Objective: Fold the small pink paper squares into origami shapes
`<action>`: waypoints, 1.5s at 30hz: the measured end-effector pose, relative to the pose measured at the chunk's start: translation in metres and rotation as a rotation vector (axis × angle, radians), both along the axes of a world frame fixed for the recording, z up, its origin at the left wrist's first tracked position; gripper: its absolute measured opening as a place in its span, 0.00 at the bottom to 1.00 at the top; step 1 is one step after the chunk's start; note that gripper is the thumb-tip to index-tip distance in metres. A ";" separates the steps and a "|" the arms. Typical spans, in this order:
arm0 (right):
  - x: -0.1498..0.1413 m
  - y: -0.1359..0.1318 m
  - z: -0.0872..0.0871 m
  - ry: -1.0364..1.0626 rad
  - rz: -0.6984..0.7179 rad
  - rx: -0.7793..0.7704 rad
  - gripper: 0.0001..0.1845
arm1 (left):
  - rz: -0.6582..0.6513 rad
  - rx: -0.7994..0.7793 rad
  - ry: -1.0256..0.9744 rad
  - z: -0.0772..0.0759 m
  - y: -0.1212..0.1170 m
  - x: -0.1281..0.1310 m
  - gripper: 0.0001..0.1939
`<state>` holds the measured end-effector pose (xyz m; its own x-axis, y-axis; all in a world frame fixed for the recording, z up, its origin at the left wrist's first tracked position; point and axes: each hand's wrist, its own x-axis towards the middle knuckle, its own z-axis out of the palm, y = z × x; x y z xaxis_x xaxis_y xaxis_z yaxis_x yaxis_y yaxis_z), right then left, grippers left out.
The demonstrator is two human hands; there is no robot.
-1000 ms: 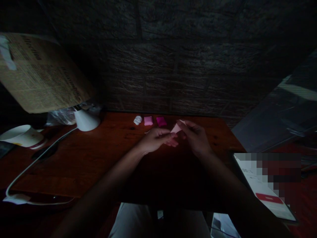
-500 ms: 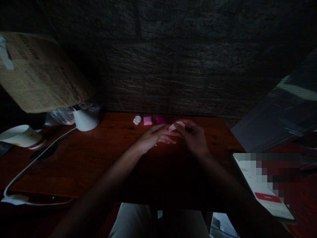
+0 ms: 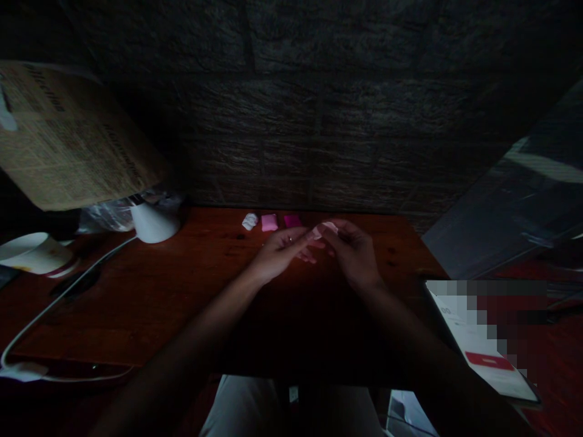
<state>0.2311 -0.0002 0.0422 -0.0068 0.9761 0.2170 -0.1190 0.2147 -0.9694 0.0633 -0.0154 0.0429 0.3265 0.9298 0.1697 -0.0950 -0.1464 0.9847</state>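
Note:
Between my two hands, above the table, is a pale pink piece (image 3: 326, 229) that looks like soft modelling clay. My left hand (image 3: 285, 252) pinches its left edge with thumb and forefinger, while the other fingers hang loosely below. From the right, my right hand (image 3: 355, 249) grips it, thumb on top and fingers behind. Part of the piece is hidden by the thumbs. Behind my hands, in a row on the table, lie a crumpled white lump (image 3: 249, 221), a pink square pad (image 3: 269, 223) and a magenta square (image 3: 292, 221), partly covered by my left hand.
A lamp with a white base (image 3: 155, 224) and newsprint-like shade (image 3: 77, 139) stands left on the wooden table (image 3: 150, 297). Near it are a paper cup (image 3: 36, 252) and a white cable (image 3: 68, 294). A tablet-like screen (image 3: 483, 346) lies right. A stone wall (image 3: 291, 121) rises behind.
My left thumb has moved onto the pale pink piece, and the left fingers have curled in closer beneath it. My right hand keeps its grip. The view has shifted slightly.

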 end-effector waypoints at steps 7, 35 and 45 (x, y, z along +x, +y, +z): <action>-0.004 -0.007 0.003 0.033 0.043 -0.023 0.19 | 0.189 0.101 0.059 -0.002 0.001 0.002 0.22; -0.001 -0.008 0.009 -0.043 0.100 -0.042 0.23 | 0.169 0.131 0.066 0.005 -0.002 0.001 0.15; 0.003 -0.003 0.011 -0.135 0.109 -0.055 0.26 | 0.074 0.105 0.070 0.008 -0.003 0.000 0.20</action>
